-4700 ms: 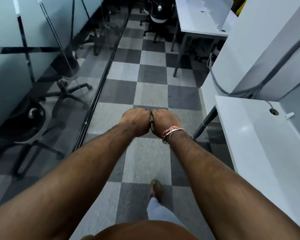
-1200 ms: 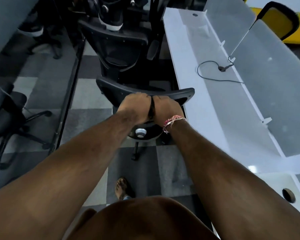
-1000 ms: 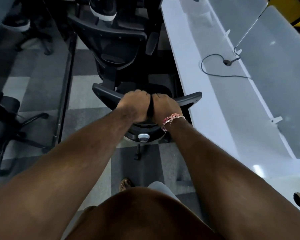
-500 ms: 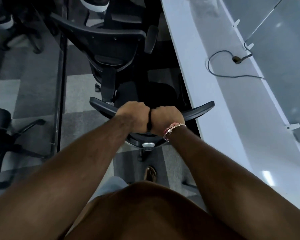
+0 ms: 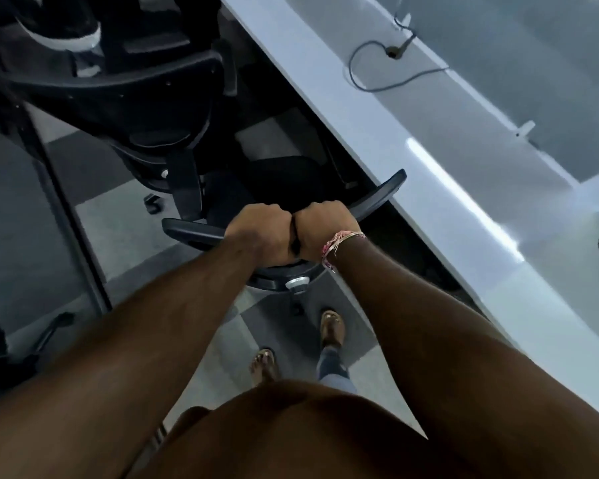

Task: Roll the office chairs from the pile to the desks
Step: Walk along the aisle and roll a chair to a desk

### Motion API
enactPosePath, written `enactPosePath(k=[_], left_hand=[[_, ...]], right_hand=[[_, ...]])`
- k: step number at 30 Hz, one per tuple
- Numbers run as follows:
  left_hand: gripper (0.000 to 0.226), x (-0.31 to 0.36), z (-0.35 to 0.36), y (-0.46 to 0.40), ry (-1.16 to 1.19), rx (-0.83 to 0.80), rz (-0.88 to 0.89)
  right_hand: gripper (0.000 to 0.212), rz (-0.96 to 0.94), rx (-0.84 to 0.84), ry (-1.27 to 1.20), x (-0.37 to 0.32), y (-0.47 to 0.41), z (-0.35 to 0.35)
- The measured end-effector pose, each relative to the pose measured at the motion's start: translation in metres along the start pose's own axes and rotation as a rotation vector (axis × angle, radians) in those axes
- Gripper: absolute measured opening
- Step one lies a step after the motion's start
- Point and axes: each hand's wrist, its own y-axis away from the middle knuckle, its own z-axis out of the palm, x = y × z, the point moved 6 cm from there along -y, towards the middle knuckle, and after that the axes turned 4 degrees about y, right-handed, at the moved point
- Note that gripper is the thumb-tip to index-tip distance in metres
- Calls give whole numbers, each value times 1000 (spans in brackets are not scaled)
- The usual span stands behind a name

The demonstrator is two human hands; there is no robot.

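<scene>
- The long white laminate bench [image 5: 412, 174] is running diagonally from the upper middle down to the right edge, with a pale frosted divider panel [image 5: 533, 81] standing along its far side.
- The checkered grey carpet-tile floor [image 5: 118, 229] is showing to the left of and beneath the chairs, with a dark floor rail [image 5: 70, 229] crossing it.
- The black mesh-backed office chair [image 5: 201, 233] is standing just beside the bench's near edge, its curved plastic top rail reaching from the left across to the bench side, its right tip overlapping the bench edge in this view.
- A second black office chair [image 5: 125, 98] is sitting directly beyond it, close against it; whether the two are touching is hard to tell in the dark.
- More black chairs [image 5: 59, 32], one with a white-trimmed part, are crowding the upper left corner.
- The left hand [image 5: 261, 233] is clamping, fingers curled under, on the top rail of the near chair.
- The right hand [image 5: 324, 226], with a pink and white thread wristband [image 5: 339, 242], is gripping the same rail, knuckles pressed against the left hand.
- A thin dark cable [image 5: 377, 86] is lying looped on the bench top.
- Two sandalled feet [image 5: 331, 328] are standing on the floor behind the chair.
</scene>
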Motion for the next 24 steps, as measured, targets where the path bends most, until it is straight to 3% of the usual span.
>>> enactPosePath(k=[6,24], left_hand=[[46,7,10,44,-57,-9,159],[28,132,56,208,-250,-90,501]], right_hand=[[16,123,-24,-57,-41,45,-2],[13,493,-91,-138,-131,265,17]])
